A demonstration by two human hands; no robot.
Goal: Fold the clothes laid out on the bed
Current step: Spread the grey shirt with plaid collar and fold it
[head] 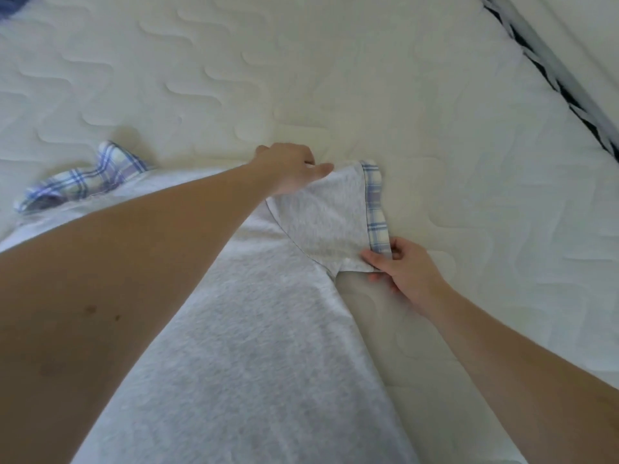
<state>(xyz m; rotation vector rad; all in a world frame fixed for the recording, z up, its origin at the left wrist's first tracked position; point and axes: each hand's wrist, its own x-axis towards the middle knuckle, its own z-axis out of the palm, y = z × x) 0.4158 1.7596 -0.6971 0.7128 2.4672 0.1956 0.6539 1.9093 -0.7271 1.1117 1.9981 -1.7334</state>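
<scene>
Fingers: right hand (407,274) pinches the sleeve's lower corner, thumb on top; left hand (290,170) grips the sleeve's upper edge, fingers curled over it.
T-shirt (254,346): pale heather-grey, soft knit, lying flat on the mattress.
Sleeve (326,217): short, spread rightward, edged with a blue-and-white plaid cuff (376,209).
Axis: body runs from near edge up-left.
Mattress (335,78): cream, quilted in wavy stitching.

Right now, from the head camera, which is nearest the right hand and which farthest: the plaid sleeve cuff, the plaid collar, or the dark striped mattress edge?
1. Plaid sleeve cuff: pinched at its lower end by the right hand.
2. Plaid collar: far left, beyond the left arm.
3. Dark striped mattress edge: upper right; judged farthest, though close to the collar.
</scene>
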